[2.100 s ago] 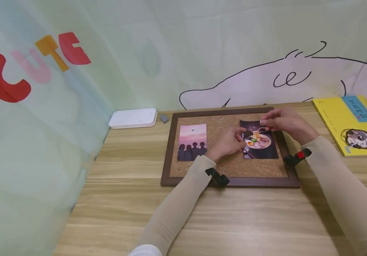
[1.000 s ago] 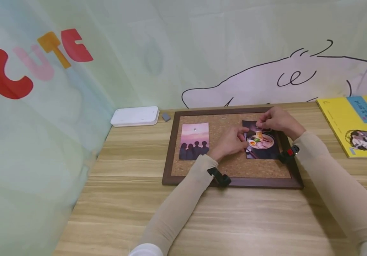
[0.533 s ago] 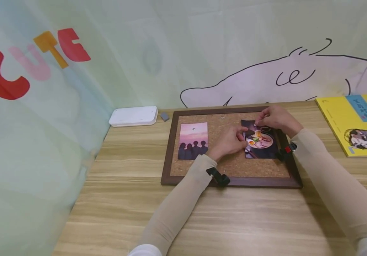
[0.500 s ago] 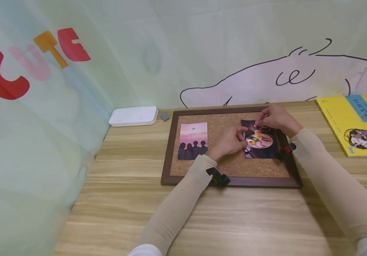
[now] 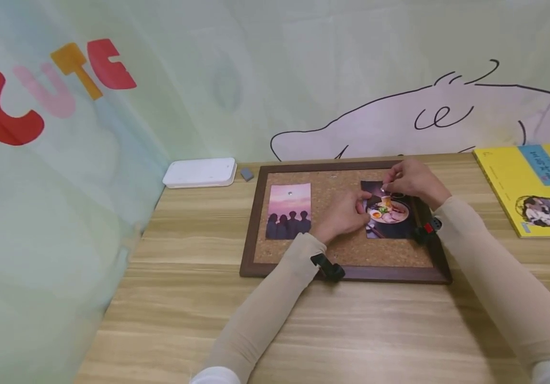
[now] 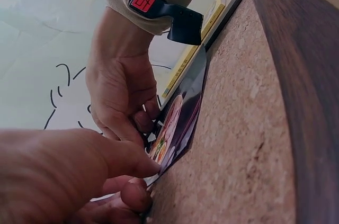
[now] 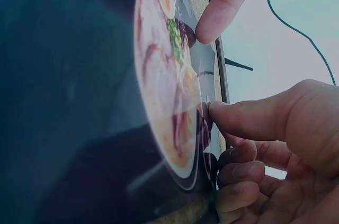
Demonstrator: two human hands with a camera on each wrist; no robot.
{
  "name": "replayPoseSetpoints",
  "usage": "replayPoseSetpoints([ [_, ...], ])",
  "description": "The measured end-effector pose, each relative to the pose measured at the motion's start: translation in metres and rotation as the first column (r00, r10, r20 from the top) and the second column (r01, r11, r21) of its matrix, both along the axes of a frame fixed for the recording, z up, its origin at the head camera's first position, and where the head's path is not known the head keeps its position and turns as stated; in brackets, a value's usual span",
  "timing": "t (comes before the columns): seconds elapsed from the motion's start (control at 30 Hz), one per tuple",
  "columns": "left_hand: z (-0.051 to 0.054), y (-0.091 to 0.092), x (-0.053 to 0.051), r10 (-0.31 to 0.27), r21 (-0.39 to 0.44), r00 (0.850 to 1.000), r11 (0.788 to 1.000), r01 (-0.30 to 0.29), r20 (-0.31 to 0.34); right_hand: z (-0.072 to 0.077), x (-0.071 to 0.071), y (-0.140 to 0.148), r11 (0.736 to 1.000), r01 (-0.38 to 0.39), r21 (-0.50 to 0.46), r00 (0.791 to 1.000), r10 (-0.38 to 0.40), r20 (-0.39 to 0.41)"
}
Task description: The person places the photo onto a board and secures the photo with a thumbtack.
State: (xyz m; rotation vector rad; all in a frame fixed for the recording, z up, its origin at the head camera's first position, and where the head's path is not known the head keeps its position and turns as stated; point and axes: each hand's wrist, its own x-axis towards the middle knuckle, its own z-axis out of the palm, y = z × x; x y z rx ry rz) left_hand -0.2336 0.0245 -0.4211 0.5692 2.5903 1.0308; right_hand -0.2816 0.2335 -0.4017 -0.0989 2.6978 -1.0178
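Observation:
A cork board (image 5: 390,256) with a dark brown frame lies flat on the wooden table. On its right half is a photo of a bowl of ramen (image 5: 392,217). My left hand (image 5: 342,214) holds this photo at its left edge between thumb and fingers. At the photo's top, my right hand (image 5: 415,178) pinches a small shiny pushpin (image 5: 383,188); its tip is hidden by the fingers. In the right wrist view the thumb and curled fingers meet at the photo's surface. A pink sunset photo (image 5: 289,205) hangs on the left half under a silvery pin (image 5: 290,193).
A white case (image 5: 200,173) and a small grey block (image 5: 247,174) sit at the table's back left. At the right lies a yellow book (image 5: 529,197). Patterned cloth (image 5: 236,96) stands behind the table. More pins dot the cork near the top and bottom edges.
My right hand moved left and slightly inward over the top of the ramen photo with the pushpin, then stayed there. My left hand keeps its place at the photo's left edge.

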Motion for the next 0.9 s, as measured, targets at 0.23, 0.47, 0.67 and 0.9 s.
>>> replayPoseSetpoints([
  [0.23,0.003,-0.004,0.004,-0.035,-0.012,0.999,0.999,0.035,-0.038,0.000,0.004,-0.001,1.000,-0.009,0.001,0.999,0.009,-0.039],
  [0.47,0.021,-0.038,0.008,-0.049,0.020,0.992,0.998,0.051,-0.119,0.004,0.018,0.003,1.000,-0.015,-0.011,0.994,0.013,-0.106],
  [0.67,0.027,-0.074,0.011,-0.059,-0.012,0.976,0.998,0.057,-0.210,0.012,0.025,0.005,0.997,-0.069,0.017,0.989,0.071,-0.128],
  [0.9,0.031,-0.099,0.013,-0.069,-0.040,0.963,0.997,0.061,-0.259,0.011,0.035,0.013,0.979,-0.191,0.072,0.962,0.202,-0.184],
])
